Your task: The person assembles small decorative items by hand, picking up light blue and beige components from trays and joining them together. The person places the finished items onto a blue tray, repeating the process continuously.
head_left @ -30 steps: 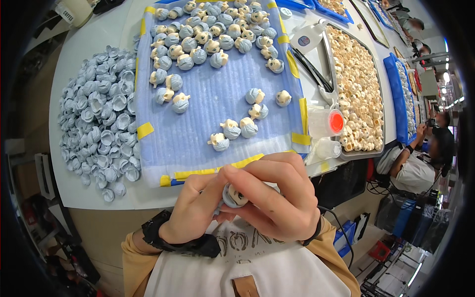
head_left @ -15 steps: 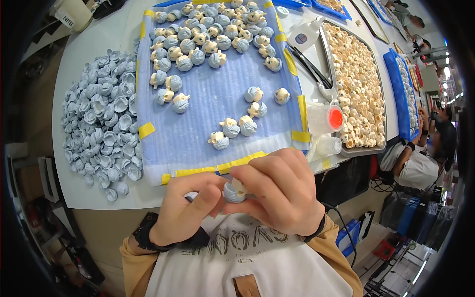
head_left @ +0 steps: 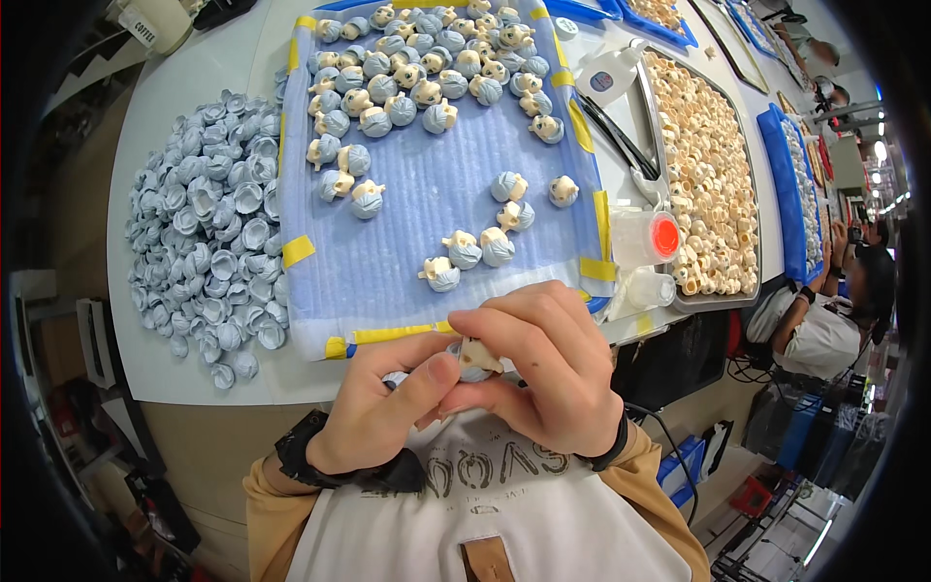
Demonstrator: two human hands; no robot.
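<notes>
assembly workshop | heaped blue shells point(head_left: 208, 233) | metal tray point(head_left: 716, 304), many cream parts point(head_left: 713, 184) | co-worker point(head_left: 817, 332) nearby

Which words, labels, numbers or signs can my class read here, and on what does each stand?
Pale jar: one clear printed word, not copied.
Cream apron: large upside-down lettering, not copied; smaller lines unreadable.
White bottle: round label, too small to read.

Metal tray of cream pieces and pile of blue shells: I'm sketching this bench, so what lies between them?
In the head view, chiefly a blue tray of small doll heads, then a white bottle, slim black tools and two clear plastic containers.
</notes>
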